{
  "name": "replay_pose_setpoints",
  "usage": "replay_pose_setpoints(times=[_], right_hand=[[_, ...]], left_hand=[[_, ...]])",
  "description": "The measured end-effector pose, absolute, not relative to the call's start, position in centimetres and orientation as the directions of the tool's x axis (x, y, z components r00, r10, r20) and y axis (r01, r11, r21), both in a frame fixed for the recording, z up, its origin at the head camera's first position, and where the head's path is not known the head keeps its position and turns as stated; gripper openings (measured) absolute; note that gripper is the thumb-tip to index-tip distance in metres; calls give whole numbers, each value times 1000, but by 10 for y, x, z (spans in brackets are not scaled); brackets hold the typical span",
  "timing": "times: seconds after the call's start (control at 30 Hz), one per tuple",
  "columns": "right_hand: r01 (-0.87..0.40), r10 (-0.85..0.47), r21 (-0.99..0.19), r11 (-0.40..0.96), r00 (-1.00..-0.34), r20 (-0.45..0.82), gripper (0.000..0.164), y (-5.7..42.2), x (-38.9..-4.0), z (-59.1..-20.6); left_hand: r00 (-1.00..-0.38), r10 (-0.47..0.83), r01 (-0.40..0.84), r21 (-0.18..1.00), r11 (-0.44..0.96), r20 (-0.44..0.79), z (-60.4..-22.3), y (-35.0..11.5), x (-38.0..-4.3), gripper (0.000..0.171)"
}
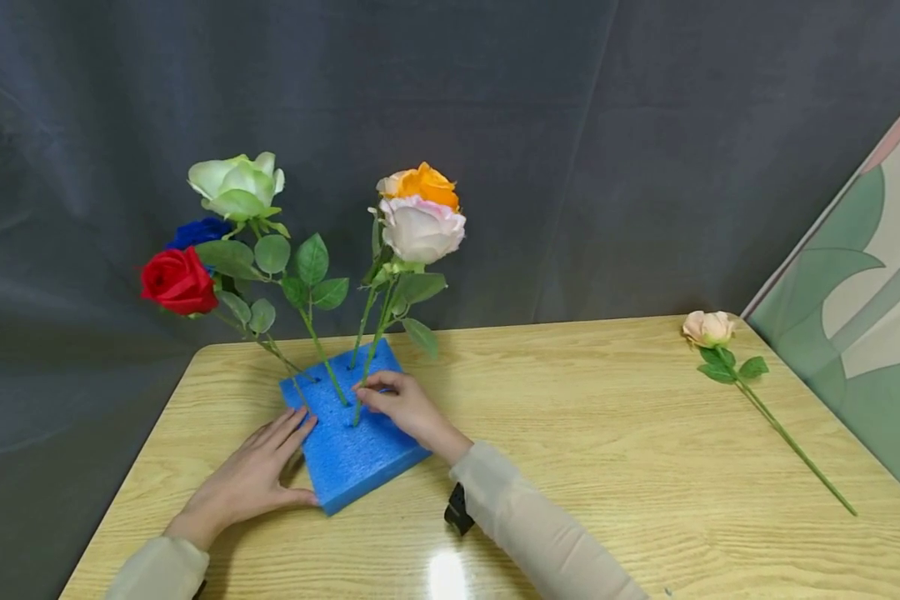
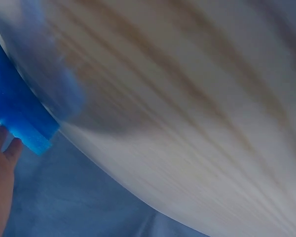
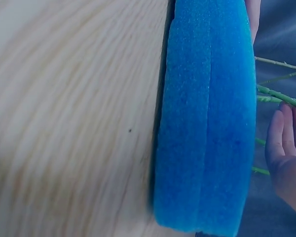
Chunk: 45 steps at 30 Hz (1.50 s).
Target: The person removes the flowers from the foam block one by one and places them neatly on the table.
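A blue foam block (image 1: 367, 454) lies turned at an angle on the table, with several artificial roses standing in it. My right hand (image 1: 408, 410) pinches the stem of the pale pink rose (image 1: 422, 233) low down, just above where it enters the foam. Partly behind that bloom is an orange rose (image 1: 431, 185). On the left rise a light green rose (image 1: 236, 185), a red rose (image 1: 178, 282) and a blue rose (image 1: 197, 232), the last half hidden. My left hand (image 1: 251, 471) rests along the block's left edge, fingers extended and thumb at the near corner.
A peach rose (image 1: 708, 329) with a long stem lies on the wooden table (image 1: 570, 400) at the far right. Behind the table hangs a dark curtain (image 1: 510, 150); a leaf-patterned panel (image 1: 862, 292) borders the right side. A black device (image 1: 459, 510) sits at my right wrist.
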State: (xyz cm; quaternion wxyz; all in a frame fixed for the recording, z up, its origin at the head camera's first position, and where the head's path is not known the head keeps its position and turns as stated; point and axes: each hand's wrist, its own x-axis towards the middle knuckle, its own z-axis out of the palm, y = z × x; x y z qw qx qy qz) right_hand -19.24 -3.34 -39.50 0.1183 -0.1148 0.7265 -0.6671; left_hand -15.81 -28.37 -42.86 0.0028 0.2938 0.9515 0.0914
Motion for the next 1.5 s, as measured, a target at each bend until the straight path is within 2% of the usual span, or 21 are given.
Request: replay_pose_setpoints(times=[0.4,0.63,1.17,1.5], right_hand=[[-78,-300,-991,106,-953,42,27,-21,-192,-396],[-77,-289,-992,104,-956,44,26,-17,-191,-396],[-72,-184,-991,114,-982,51,28,-11,-193,-396],[-95,-197,-992,85,-977,76,23,-2,-193,-396]], left_hand=[[-824,564,561,204,802,46,-428,-274,-157,97],[-806,589,586,213,782,55,-430,-272,-158,89],[-800,600,585,238,775,10,-430,-254,-161,88],[-780,625,615,218,758,26,-428,-250,-162,73]])
